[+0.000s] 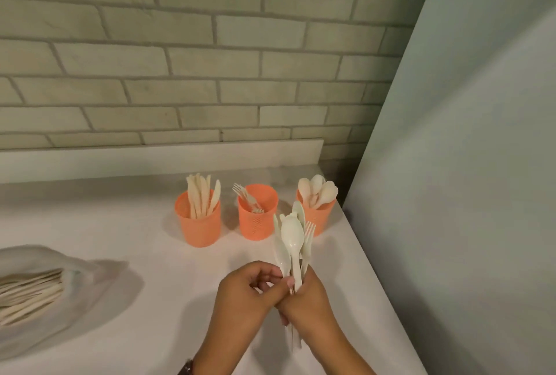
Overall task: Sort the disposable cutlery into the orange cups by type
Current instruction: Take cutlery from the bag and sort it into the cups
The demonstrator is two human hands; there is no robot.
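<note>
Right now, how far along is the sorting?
Partly done. Done: knives stand in the left cup, a few forks in the middle cup, spoons in the right cup. In hand: the right hand grips a mixed bundle, and the left hand pinches a piece of it. Left: that bundle, plus more cutlery in the bag.

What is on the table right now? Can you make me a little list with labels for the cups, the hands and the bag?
left cup: orange, holds knives
middle cup: orange, holds forks
right cup: orange, holds spoons
right hand: grips a mixed bundle of cutlery, upright
left hand: fingers pinch a piece in the bundle
bag: lies at the left of the table, more cutlery inside
sorting: not finished
</note>
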